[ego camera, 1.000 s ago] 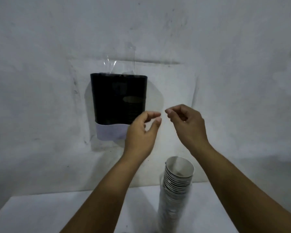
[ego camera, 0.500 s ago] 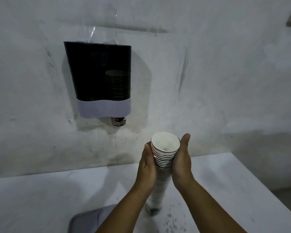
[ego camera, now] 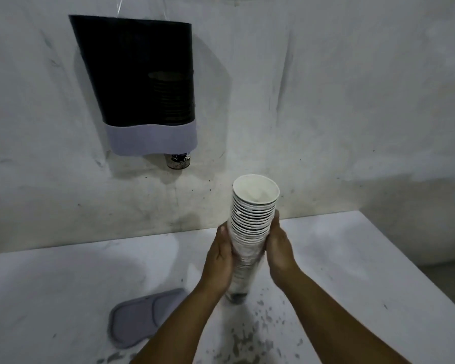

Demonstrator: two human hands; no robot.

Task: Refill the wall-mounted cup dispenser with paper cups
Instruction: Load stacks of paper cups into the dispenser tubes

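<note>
Tall ribbed stack of white paper cups (ego camera: 252, 227), clasped between left hand (ego camera: 220, 254) and right hand (ego camera: 279, 245), fingers curled snug around it, above speckled white counter (ego camera: 63, 279).

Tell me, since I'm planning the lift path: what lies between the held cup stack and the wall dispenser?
Head view: only bare wall between the cup stack, held by left hand and right hand, and the dispenser.

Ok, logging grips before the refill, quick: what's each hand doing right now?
Left hand: closed on the cup stack, from its left side.
Right hand: closed on the same stack, from its right side.
</note>
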